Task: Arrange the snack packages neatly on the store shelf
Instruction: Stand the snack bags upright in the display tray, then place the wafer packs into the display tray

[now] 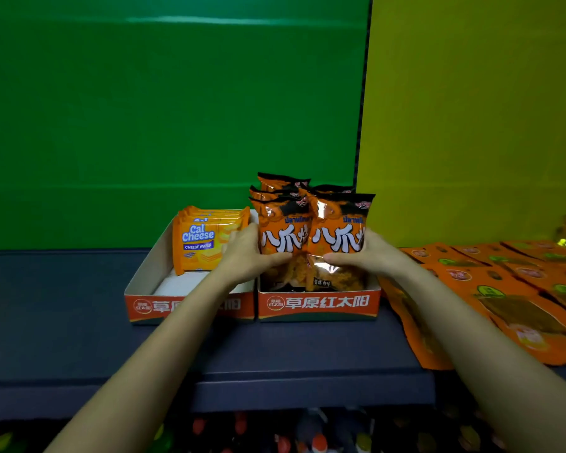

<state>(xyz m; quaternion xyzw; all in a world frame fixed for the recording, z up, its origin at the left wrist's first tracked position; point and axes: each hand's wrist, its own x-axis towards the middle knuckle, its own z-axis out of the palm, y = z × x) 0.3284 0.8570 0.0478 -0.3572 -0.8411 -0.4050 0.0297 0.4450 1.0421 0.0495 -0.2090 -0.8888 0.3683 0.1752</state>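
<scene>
A green panel (144, 109) is standing behind the left part of the dark shelf (62, 305). On the shelf, the left tray (146, 269) is holding wafer packs (200, 243), which are standing upright in a row at its back. Just right of them, the left hand (247, 253) is gripping the left bag (283, 237); its thumb is lying across the bag's front and its fingers are going out of sight round the edge. The right bag (339, 237) is touching the left one. Both are standing upright at the front of the right tray (317, 304), with more bags (283, 183) standing behind them. The right hand (370, 256) is gripping the right bag the same way, thumb across the front. Further right, flat orange pouches (504, 289) are lying overlapped on the shelf, under a yellow panel (471, 109).
</scene>
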